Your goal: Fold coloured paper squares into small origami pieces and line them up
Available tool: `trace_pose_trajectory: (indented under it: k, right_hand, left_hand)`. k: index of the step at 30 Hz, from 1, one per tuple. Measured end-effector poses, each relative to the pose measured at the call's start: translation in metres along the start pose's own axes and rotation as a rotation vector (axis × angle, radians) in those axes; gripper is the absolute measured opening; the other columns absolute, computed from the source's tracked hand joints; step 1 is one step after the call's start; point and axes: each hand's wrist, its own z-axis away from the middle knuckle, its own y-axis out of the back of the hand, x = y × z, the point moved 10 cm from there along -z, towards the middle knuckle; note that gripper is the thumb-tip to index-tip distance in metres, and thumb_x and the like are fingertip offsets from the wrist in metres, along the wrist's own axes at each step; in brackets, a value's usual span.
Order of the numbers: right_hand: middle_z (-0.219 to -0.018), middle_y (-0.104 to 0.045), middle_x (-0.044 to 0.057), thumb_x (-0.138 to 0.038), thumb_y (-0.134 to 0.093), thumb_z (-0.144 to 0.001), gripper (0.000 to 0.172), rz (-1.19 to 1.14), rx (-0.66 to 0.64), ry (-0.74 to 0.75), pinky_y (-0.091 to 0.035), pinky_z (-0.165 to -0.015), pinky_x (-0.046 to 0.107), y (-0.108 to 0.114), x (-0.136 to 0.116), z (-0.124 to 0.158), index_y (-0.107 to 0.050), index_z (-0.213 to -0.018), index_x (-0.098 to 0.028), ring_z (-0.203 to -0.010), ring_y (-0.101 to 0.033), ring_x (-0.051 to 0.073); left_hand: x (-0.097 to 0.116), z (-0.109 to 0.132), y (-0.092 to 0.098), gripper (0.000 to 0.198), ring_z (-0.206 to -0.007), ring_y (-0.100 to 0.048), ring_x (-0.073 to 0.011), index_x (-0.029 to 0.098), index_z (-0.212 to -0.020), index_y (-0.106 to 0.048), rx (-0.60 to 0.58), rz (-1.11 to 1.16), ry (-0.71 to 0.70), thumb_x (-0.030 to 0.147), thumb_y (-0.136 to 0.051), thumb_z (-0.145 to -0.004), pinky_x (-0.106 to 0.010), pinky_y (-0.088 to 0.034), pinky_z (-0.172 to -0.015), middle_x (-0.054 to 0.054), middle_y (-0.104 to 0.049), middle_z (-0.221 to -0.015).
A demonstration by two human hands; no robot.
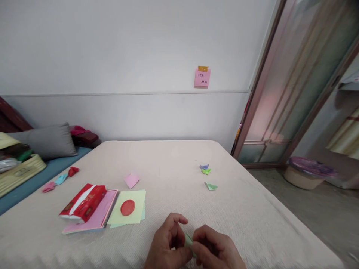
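Note:
A small folded piece of green paper [189, 241] sits between my two hands near the table's front edge. My left hand [170, 243] grips its left side with the thumb, the index finger arched above. On the other side, my right hand [214, 244] pinches the paper between thumb and fingertips. Much of the paper is hidden by the fingers. Farther up the table lie folded paper pieces: a pale green one [211, 186], a bright green one [206, 172] and a purple one [204, 166].
At left, a red tissue pack [84, 203] rests on pink paper sheets [97, 220]. Beside it, a red round lid [127, 207] lies on yellow paper [137, 209]. A pink sheet [131, 181] and folded pieces [61, 179] lie farther off. A lined bin [305, 175] stands right.

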Motion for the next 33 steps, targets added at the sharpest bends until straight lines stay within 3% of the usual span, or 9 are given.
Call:
trace_pose_trajectory:
  k: [5,10,13,16,21,26,33]
  right_hand:
    - [-0.057,-0.041,-0.005,-0.033,-0.048,-0.079,0.022,0.121,0.038,0.103,-0.030,-0.050,0.024,0.001,-0.002,-0.004,-0.043,-0.061,-0.021,-0.054,-0.036,0.012]
    - [-0.055,-0.034,-0.008,-0.041,-0.043,-0.084,0.027,-0.103,0.098,0.051,-0.029,-0.044,0.022,0.002,0.014,-0.005,-0.040,-0.065,-0.022,-0.048,-0.034,0.011]
    - [-0.055,-0.036,-0.008,-0.043,-0.045,-0.084,0.028,-0.187,0.056,0.020,-0.029,-0.044,0.022,-0.001,0.013,-0.005,-0.041,-0.066,-0.021,-0.047,-0.035,0.010]
    - [-0.056,-0.037,-0.007,-0.042,-0.044,-0.085,0.030,-0.158,0.024,0.021,-0.030,-0.049,0.024,-0.003,0.009,-0.006,-0.041,-0.065,-0.021,-0.051,-0.037,0.011]
    - [-0.057,-0.030,-0.007,-0.046,-0.047,-0.083,0.036,-0.121,0.161,0.103,-0.025,-0.051,0.025,0.008,0.008,-0.007,-0.036,-0.059,-0.022,-0.055,-0.028,0.012]
    - [-0.048,-0.030,-0.010,-0.050,-0.056,-0.079,0.039,-0.471,0.119,-0.034,-0.019,-0.042,0.022,0.000,0.032,-0.011,-0.039,-0.058,-0.021,-0.045,-0.024,0.009]
    - [-0.045,-0.035,-0.010,-0.057,-0.066,-0.069,0.045,-0.708,0.089,-0.210,-0.015,-0.039,0.019,-0.014,0.058,-0.016,-0.043,-0.059,-0.020,-0.042,-0.022,0.006]
  left_hand:
    - [-0.010,-0.003,-0.006,0.041,-0.053,-0.037,-0.0092,0.017,-0.100,-0.053,-0.040,0.002,0.004,0.016,-0.069,-0.062,-0.023,-0.025,-0.051,0.009,-0.044,-0.057]
    - [-0.019,-0.002,-0.003,0.040,-0.055,-0.043,-0.0116,0.019,-0.107,-0.049,0.075,-0.062,-0.125,0.032,-0.065,-0.073,-0.023,-0.033,-0.054,0.005,-0.051,-0.061]
    - [-0.013,0.004,-0.001,0.036,-0.057,-0.049,-0.0133,0.021,-0.110,-0.048,0.152,-0.218,-0.221,0.027,-0.060,-0.077,-0.023,-0.039,-0.058,0.004,-0.055,-0.062]
    - [-0.010,0.005,-0.004,0.036,-0.053,-0.049,-0.0122,0.022,-0.110,-0.048,0.142,-0.260,-0.223,0.021,-0.059,-0.076,-0.022,-0.038,-0.056,0.006,-0.053,-0.058]
    - [-0.018,0.002,-0.011,0.043,-0.053,-0.043,-0.0107,0.020,-0.113,-0.048,0.034,-0.073,-0.143,0.022,-0.063,-0.072,-0.023,-0.032,-0.054,0.007,-0.049,-0.059]
    - [-0.020,0.001,-0.016,0.052,-0.064,-0.053,-0.0134,0.022,-0.115,-0.045,-0.026,0.233,-0.134,0.020,-0.068,-0.068,-0.025,-0.037,-0.060,0.002,-0.059,-0.072]
    - [-0.023,-0.002,-0.011,0.044,-0.066,-0.056,-0.0132,0.020,-0.105,-0.053,0.020,0.316,-0.108,0.026,-0.074,-0.066,-0.025,-0.040,-0.062,0.001,-0.063,-0.072]
